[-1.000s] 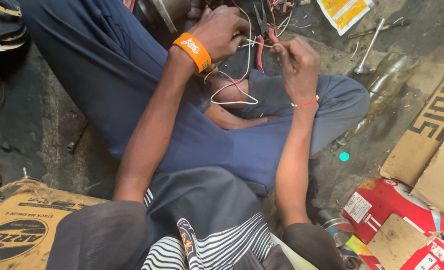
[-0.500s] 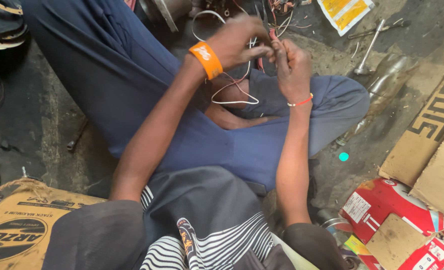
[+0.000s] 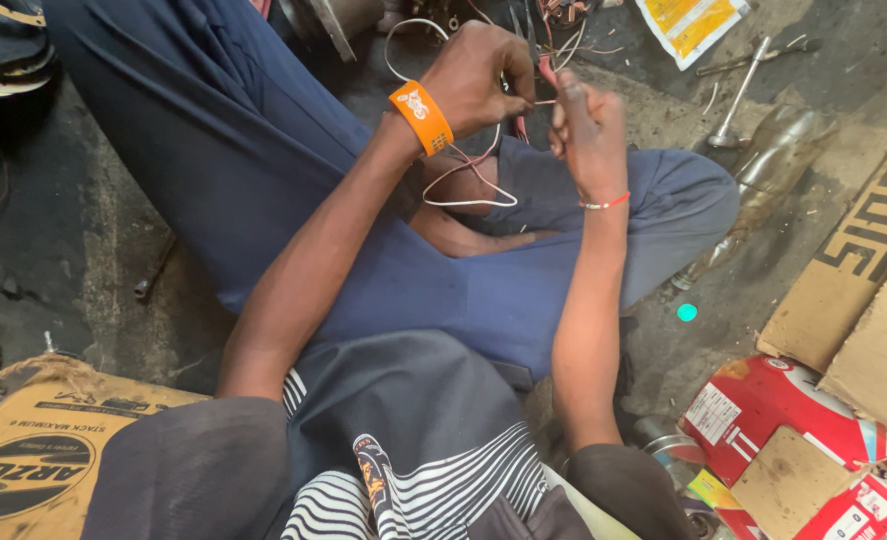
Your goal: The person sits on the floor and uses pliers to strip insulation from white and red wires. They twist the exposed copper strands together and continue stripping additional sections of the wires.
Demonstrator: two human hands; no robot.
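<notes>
Left hand closed on pliers; right hand pinches thin wire. We'd hold the wire taut and grip squarely, 1 bite.

Soft, even daylight, faint shadows, no glare; sharp centre, slight wide-angle stretch toward the edges.

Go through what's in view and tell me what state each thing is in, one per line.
Left hand: closed, pinching thin wires.
Right hand: closed on a wire end.
White wire: loose loop hanging over the lap.
Plastic bottle: lying on its side, crushed.
Red packet: torn open, flattened.
Cardboard box: open, frayed edge.
</notes>
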